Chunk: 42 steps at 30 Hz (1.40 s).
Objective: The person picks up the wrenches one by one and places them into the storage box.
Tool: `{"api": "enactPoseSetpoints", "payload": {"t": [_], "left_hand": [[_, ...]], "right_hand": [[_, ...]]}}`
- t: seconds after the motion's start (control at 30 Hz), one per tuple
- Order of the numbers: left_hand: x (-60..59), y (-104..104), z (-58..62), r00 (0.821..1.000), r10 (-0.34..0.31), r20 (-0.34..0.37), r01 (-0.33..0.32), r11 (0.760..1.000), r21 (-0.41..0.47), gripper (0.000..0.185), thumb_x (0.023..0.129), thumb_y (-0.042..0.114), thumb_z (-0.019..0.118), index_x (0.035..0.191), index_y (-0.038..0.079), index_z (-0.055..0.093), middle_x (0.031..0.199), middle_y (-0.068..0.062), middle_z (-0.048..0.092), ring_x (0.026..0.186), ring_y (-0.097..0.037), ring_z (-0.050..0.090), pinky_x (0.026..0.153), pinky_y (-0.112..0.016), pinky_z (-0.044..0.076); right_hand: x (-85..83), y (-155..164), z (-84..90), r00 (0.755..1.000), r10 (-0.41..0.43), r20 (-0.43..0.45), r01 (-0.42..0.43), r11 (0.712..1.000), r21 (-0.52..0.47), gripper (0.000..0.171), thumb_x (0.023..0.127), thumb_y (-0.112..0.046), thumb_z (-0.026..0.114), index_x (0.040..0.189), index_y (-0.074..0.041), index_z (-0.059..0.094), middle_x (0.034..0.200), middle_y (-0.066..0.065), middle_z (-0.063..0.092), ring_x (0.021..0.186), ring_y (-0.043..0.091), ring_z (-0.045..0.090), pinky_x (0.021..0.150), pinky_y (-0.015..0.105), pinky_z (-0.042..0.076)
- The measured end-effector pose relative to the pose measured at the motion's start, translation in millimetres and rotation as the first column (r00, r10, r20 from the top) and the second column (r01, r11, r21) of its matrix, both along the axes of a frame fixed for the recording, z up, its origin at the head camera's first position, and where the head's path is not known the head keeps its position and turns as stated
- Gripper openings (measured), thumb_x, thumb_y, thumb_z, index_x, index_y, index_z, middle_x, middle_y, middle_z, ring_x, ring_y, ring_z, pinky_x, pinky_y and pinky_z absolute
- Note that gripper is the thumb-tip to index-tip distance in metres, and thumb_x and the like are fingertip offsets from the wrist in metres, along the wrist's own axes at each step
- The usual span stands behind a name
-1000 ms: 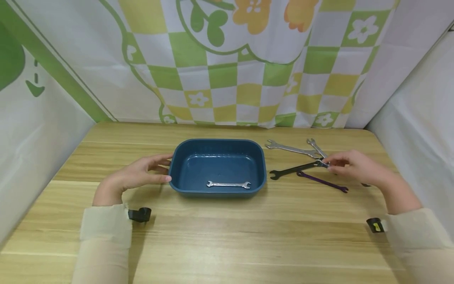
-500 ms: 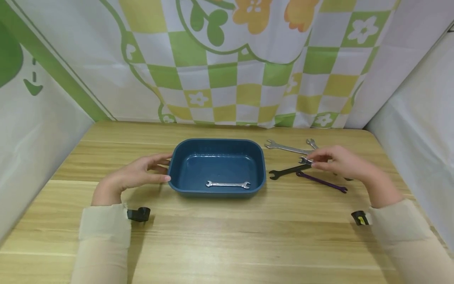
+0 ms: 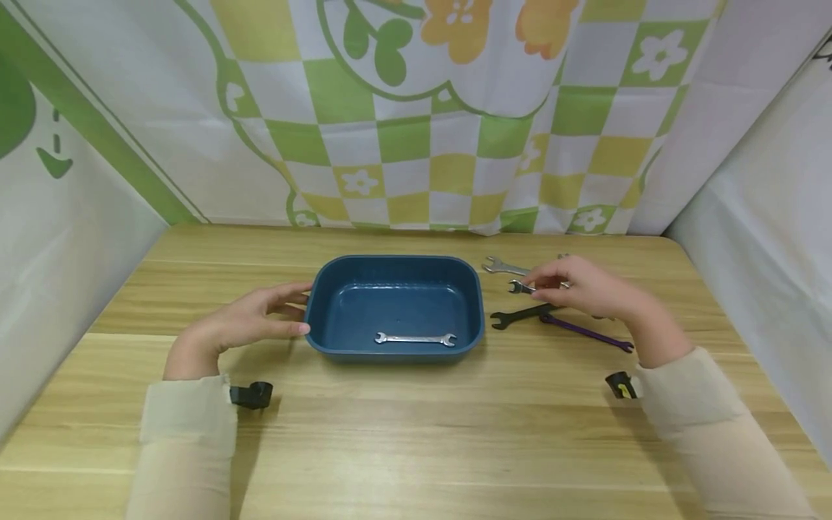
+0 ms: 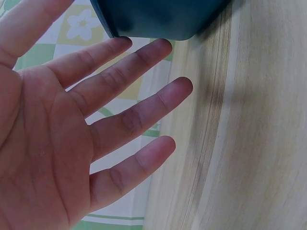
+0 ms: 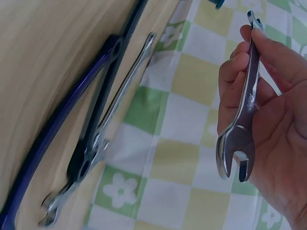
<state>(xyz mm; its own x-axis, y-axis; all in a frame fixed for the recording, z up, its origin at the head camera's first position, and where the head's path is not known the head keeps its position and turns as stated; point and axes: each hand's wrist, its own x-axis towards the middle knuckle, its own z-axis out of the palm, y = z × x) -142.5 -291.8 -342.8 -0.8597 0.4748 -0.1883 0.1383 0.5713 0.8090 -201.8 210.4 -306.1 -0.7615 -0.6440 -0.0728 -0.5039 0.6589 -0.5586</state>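
Observation:
A dark blue tray [image 3: 312, 303] stands mid-table with one small silver wrench [image 3: 414, 338] lying inside near its front wall. My left hand [image 3: 243, 321] rests against the tray's left wall [image 4: 158, 21], fingers [image 4: 139, 115] straight and spread. My right hand [image 3: 581, 289] is lifted just right of the tray and pinches a small silver wrench [image 3: 520, 287] [image 5: 244, 103] between fingers and thumb. Under and beside that hand lie a black wrench [image 3: 520, 315] [image 5: 103, 110], a purple wrench [image 3: 588, 332] [image 5: 53, 129] and a long silver wrench [image 3: 502, 267] [image 5: 127, 81].
The wooden table [image 3: 416, 426] is boxed in by a green, yellow and white checked cloth [image 3: 416, 144] at the back and white sheets [image 3: 767, 217] at the sides. Wrist camera mounts [image 3: 250, 395] [image 3: 620, 385] sit at both cuffs.
My right hand has lifted the small silver wrench off the pile and carried it left toward the tray. My left hand has stayed at the tray's left wall.

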Motion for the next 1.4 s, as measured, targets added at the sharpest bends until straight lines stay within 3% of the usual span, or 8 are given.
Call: {"api": "enactPoseSetpoints", "payload": {"t": [0.3,0.63,0.9,1.4], "left_hand": [[-0.9,0,0.1,1.000,0.000,0.006,0.000,1.000,0.006,0.074,0.094,0.023,0.069,0.156,0.006,0.030,0.148,-0.022,0.047,0.131,-0.042,0.052,0.103,-0.052,0.046],[-0.1,1,1.0,1.000,-0.007,0.020,0.007,1.000,0.001,0.075,0.095,0.023,0.068,0.156,0.004,0.028,0.148,-0.024,0.047,0.132,-0.044,0.050,0.102,-0.053,0.047],[0.2,2,1.1,1.000,-0.006,0.024,0.006,1.000,0.008,0.080,0.093,0.023,0.071,0.157,0.007,0.026,0.149,-0.023,0.046,0.133,-0.045,0.048,0.101,-0.053,0.049],[1.3,3,3.2,0.999,0.007,0.038,-0.007,1.000,-0.007,0.084,0.092,0.025,0.072,0.158,0.006,0.024,0.149,-0.024,0.045,0.135,-0.046,0.047,0.100,-0.052,0.050]], "right_hand": [[-4.1,-29,3.3,0.998,0.035,-0.043,-0.036,0.999,-0.040,0.025,0.097,-0.015,0.064,0.120,-0.008,0.071,0.110,0.007,0.074,0.095,0.016,0.067,0.079,0.035,0.054],[-8.4,-68,8.2,0.992,0.124,-0.033,-0.127,0.987,-0.099,0.026,0.097,-0.013,0.064,0.121,-0.007,0.071,0.108,0.009,0.075,0.089,0.014,0.066,0.080,0.037,0.055],[-12.1,-98,11.6,0.978,0.199,-0.060,-0.205,0.972,-0.117,0.026,0.097,-0.012,0.064,0.122,-0.009,0.071,0.099,0.002,0.073,0.084,0.013,0.062,0.071,0.032,0.052],[-8.8,-144,-0.7,0.949,0.311,-0.050,-0.315,0.937,-0.150,0.025,0.096,-0.013,0.065,0.120,-0.008,0.071,0.109,0.009,0.073,0.089,0.013,0.062,0.082,0.031,0.054]]}}
